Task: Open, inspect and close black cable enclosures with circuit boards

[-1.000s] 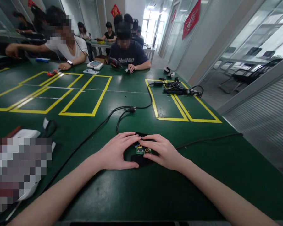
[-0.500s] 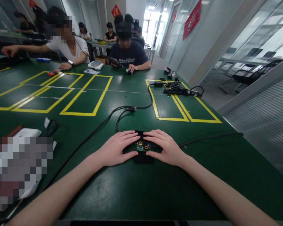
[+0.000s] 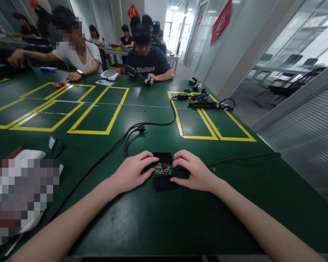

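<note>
Left hand point(image 3: 131, 175) and right hand point(image 3: 195, 174), half-curled, apparently clasping black casing point(image 3: 164, 183); exposed circuit board point(image 3: 162, 169) may slip out if tilted.

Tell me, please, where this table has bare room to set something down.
Bare: the green table between the forearms, nearer than the opened adapter; the yellow-taped rectangle beyond the black cable. Crowded: around the left hand, right hand, and the cable bundle far right.
</note>
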Demonstrator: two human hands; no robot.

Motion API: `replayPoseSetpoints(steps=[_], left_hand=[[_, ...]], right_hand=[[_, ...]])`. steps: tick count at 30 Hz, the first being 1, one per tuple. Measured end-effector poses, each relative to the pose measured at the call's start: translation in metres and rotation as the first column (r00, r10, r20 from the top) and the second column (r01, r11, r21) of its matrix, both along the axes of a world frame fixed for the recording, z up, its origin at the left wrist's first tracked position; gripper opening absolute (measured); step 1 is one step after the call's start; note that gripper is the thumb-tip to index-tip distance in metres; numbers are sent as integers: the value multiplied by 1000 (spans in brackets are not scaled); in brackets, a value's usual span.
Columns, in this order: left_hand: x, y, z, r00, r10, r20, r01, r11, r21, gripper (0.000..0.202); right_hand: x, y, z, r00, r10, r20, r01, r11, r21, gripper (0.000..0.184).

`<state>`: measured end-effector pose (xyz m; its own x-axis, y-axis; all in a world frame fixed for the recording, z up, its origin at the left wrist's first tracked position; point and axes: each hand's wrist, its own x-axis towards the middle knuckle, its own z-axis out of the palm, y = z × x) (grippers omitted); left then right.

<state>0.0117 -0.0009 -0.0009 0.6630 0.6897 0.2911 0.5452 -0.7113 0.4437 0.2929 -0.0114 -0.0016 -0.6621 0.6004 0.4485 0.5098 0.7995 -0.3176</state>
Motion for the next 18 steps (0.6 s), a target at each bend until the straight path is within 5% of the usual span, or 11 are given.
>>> replayPoseSetpoints(steps=[9, 18], left_hand=[[1, 1, -3, 993, 113, -31, -113, 994, 7, 20], [3, 4, -1, 987, 144, -76, -147, 989, -28, 20]], right_hand=[[1, -2, 8, 987, 142, 73, -141, 990, -23, 33], [-7, -4, 2, 997, 47, 63, -51, 997, 65, 30]])
